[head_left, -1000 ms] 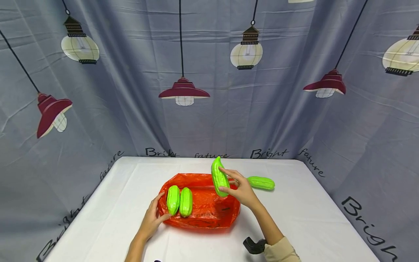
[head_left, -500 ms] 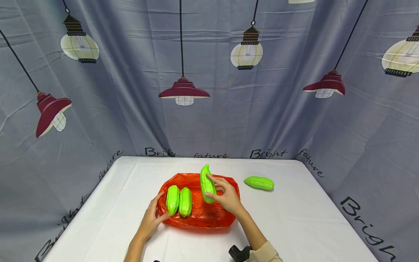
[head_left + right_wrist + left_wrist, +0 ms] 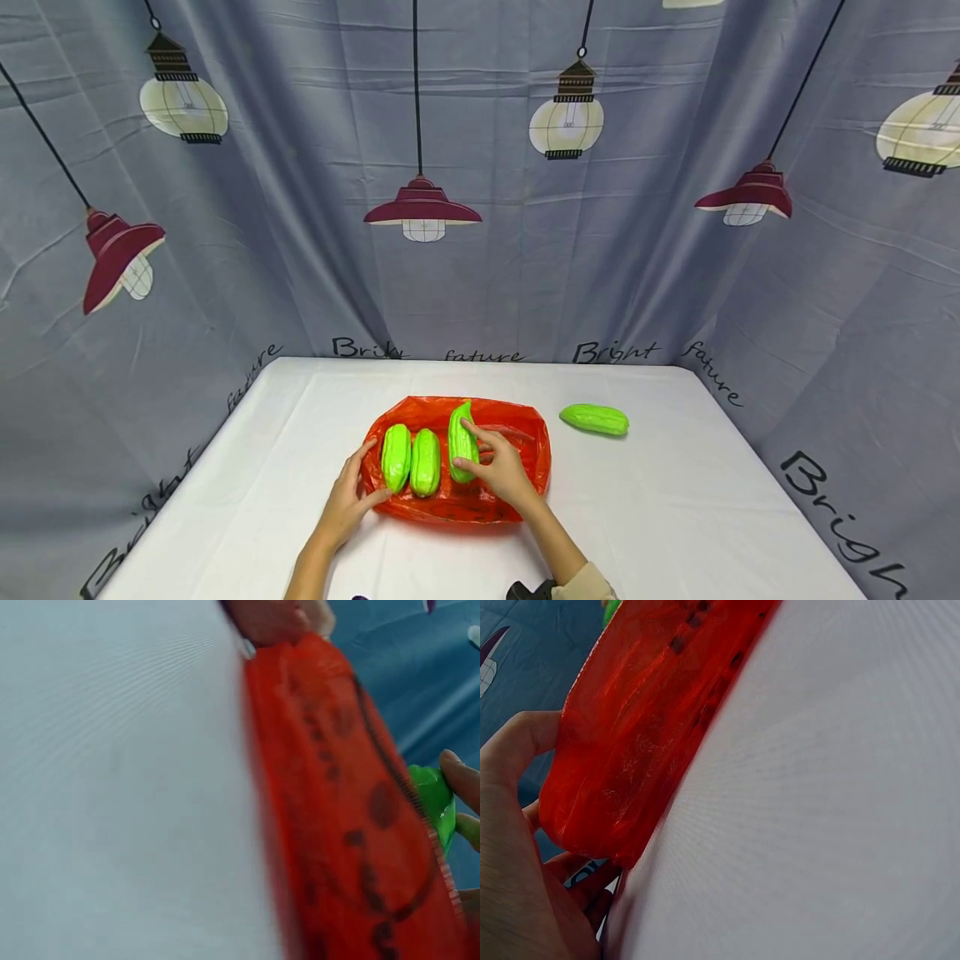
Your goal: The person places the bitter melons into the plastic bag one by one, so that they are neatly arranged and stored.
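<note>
A red plastic bag lies spread open on the table, its rim standing up like a shallow basin. Inside, towards its left end, two bright green ridged bitter melons lie side by side. My left hand holds the bag's left end, thumb at the rim and fingers along the outer side. With thumb and fingers, my right hand grips a third bitter melon upright over the bag's inside, just right of the pair. Whether its lower end touches the bag cannot be told. In the right wrist view, the bag's wall hides most of this melon.
Another bitter melon lies on the white table, right of the bag. A black object sits at my right wrist by the beige sleeve. A grey curtain printed with lamps surrounds the table.
My right hand has carried its bitter melon left and down, from over the bag's right part to beside the other two. My left hand has stayed at the bag's left end.
</note>
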Motion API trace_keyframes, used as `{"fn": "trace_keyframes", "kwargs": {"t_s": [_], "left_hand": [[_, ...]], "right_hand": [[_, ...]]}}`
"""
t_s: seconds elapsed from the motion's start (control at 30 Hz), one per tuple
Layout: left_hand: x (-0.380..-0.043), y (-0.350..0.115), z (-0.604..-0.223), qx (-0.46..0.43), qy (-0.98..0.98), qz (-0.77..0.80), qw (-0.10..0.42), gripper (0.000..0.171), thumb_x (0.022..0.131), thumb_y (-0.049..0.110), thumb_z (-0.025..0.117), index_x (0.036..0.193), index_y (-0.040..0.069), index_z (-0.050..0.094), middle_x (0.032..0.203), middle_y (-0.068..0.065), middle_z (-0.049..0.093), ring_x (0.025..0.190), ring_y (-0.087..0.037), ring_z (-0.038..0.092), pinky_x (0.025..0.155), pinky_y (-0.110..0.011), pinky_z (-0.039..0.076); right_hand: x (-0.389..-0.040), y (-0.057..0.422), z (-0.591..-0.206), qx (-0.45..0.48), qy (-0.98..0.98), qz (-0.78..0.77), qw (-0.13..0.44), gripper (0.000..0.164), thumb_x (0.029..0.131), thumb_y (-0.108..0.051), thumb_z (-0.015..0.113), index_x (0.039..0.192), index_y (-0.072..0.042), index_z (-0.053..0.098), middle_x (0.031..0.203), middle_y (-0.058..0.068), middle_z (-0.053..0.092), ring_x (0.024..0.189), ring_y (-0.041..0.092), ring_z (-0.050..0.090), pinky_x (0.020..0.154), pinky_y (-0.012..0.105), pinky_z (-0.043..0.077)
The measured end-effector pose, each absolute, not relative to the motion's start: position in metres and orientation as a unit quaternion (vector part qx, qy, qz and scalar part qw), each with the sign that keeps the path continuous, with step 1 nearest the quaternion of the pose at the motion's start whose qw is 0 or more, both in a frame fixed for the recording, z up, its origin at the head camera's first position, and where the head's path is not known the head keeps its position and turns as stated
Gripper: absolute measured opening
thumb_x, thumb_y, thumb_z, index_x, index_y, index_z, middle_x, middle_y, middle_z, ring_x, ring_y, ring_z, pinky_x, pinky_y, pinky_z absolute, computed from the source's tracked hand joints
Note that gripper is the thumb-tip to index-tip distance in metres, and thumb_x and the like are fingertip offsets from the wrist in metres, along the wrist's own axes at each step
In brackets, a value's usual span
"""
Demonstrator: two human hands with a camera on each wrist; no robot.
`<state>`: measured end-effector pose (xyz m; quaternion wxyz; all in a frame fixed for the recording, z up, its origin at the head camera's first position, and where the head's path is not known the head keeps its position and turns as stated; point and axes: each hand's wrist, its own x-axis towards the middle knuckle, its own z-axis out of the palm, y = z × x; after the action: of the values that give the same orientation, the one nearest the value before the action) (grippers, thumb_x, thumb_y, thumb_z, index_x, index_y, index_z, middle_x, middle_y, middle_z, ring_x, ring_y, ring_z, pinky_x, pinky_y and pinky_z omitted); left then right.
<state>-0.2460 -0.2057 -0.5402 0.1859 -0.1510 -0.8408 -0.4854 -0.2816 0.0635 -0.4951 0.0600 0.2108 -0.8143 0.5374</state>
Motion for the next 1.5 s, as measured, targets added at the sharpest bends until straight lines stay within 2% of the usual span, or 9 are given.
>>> {"fn": "trace_keyframes", "kwargs": {"t_s": [0.1,0.23,0.4,0.83,1.2,1.5], "left_hand": [[-0.241,-0.203,-0.532,-0.146,-0.832,-0.505,0.176,0.075,0.075,0.015,0.071,0.14,0.005,0.034,0.135,-0.024,0.04,0.123,-0.043,0.036,0.093,-0.064,0.029],[-0.229,-0.197,-0.513,-0.142,-0.828,-0.516,0.167,0.075,0.073,0.008,0.071,0.138,-0.002,0.034,0.133,-0.029,0.039,0.122,-0.046,0.035,0.094,-0.063,0.029],[-0.229,-0.197,-0.512,-0.14,-0.829,-0.516,0.166,0.076,0.073,0.009,0.07,0.139,-0.001,0.034,0.133,-0.028,0.039,0.122,-0.046,0.035,0.095,-0.063,0.028],[-0.23,-0.197,-0.511,-0.137,-0.828,-0.519,0.159,0.075,0.075,0.01,0.07,0.14,0.0,0.033,0.135,-0.028,0.037,0.123,-0.046,0.034,0.094,-0.063,0.029],[-0.233,-0.198,-0.515,-0.146,-0.825,-0.517,0.174,0.075,0.074,0.008,0.07,0.138,-0.002,0.034,0.133,-0.029,0.038,0.121,-0.045,0.037,0.092,-0.062,0.032],[-0.249,-0.207,-0.545,-0.145,-0.834,-0.503,0.176,0.076,0.076,0.019,0.071,0.142,0.01,0.033,0.137,-0.02,0.039,0.124,-0.04,0.037,0.094,-0.061,0.031]], "right_hand": [[-0.281,0.062,-0.502,0.213,-0.818,0.533,0.041,0.064,0.077,-0.029,0.074,0.135,-0.016,0.049,0.124,0.018,0.051,0.091,0.027,0.058,0.069,0.026,0.051],[-0.281,0.059,-0.509,0.22,-0.82,0.528,0.028,0.062,0.079,-0.021,0.072,0.135,-0.01,0.048,0.122,0.019,0.053,0.088,0.026,0.06,0.068,0.025,0.051],[-0.283,0.055,-0.513,0.229,-0.817,0.529,0.001,0.06,0.081,-0.012,0.07,0.135,-0.003,0.045,0.12,0.02,0.055,0.086,0.029,0.06,0.063,0.024,0.051],[-0.28,0.057,-0.513,0.235,-0.822,0.518,-0.031,0.058,0.088,-0.026,0.063,0.139,-0.009,0.042,0.129,0.018,0.051,0.089,0.025,0.06,0.064,0.023,0.051],[-0.28,0.053,-0.515,0.232,-0.835,0.498,-0.027,0.059,0.087,-0.03,0.063,0.139,-0.011,0.043,0.123,0.018,0.055,0.089,0.024,0.061,0.065,0.024,0.051],[-0.281,0.053,-0.517,0.238,-0.834,0.497,-0.02,0.06,0.085,-0.028,0.067,0.138,-0.01,0.044,0.119,0.015,0.058,0.081,0.019,0.061,0.062,0.023,0.05]]}}
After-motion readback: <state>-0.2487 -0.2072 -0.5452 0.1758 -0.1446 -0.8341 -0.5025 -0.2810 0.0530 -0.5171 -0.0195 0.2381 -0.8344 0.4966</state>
